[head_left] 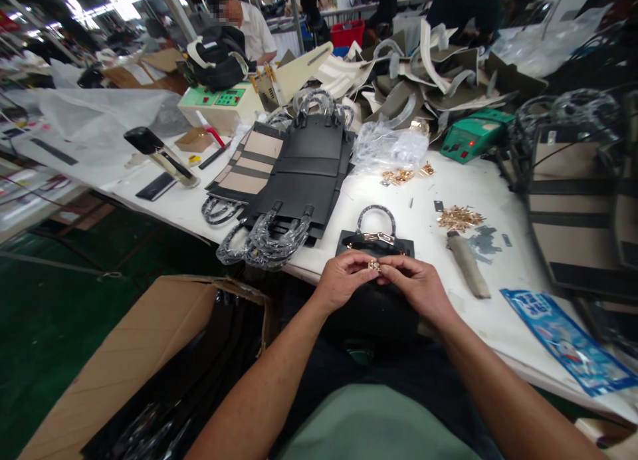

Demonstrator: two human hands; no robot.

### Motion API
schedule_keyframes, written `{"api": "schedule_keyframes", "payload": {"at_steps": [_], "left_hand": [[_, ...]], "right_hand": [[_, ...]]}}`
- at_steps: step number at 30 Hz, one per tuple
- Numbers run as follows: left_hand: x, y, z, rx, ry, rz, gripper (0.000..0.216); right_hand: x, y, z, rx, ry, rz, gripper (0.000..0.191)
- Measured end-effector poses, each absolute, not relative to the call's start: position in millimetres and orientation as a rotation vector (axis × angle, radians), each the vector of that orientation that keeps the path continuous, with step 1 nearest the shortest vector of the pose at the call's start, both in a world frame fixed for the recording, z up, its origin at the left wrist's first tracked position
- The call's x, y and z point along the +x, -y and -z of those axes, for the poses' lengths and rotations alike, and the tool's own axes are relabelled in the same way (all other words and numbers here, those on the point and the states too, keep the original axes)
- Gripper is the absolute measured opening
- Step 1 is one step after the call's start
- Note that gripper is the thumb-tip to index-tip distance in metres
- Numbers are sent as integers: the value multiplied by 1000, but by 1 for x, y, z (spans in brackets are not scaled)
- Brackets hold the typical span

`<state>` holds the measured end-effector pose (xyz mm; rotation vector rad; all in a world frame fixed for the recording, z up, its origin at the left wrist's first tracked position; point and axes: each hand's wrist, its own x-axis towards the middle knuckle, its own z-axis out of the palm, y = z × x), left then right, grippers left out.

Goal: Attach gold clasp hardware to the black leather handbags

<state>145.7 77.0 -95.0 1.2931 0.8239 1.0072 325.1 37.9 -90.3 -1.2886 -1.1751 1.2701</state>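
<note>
Head view: the left hand [343, 275] and right hand [419, 282] jointly pinch a small gold-coloured piece [373, 265] over a black handbag [376, 307], its handle [376, 208] at twelve o'clock, gold-coloured hardware [459, 218] heaped at two.

Fittings [460, 218] right of handbag [373, 307]

The fitting [373, 266] looks glossy metal, the handbag [375, 312] smooth leather.
</note>
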Motion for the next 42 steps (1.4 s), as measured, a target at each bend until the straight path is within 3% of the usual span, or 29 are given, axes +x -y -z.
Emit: {"api": "schedule_keyframes", "payload": {"at_steps": [12, 24, 30, 38, 42], "left_hand": [[151, -70, 97, 1467, -936, -1019, 17], [155, -69, 93, 1287, -913, -1036, 21], [155, -73, 93, 1227, -882, -1091, 22], [153, -67, 96, 1451, -900, -1055, 23], [148, -66, 90, 1736, -1212, -1140, 35]], "right_hand": [[318, -33, 85, -1381, 1448, -922, 27], [322, -34, 86, -1298, 1216, -1144, 26], [325, -35, 85, -1207, 1356, -1090, 21], [324, -34, 90, -1233, 1173, -1187, 27], [323, -34, 88, -1182, 1093, -1226, 28]]}}
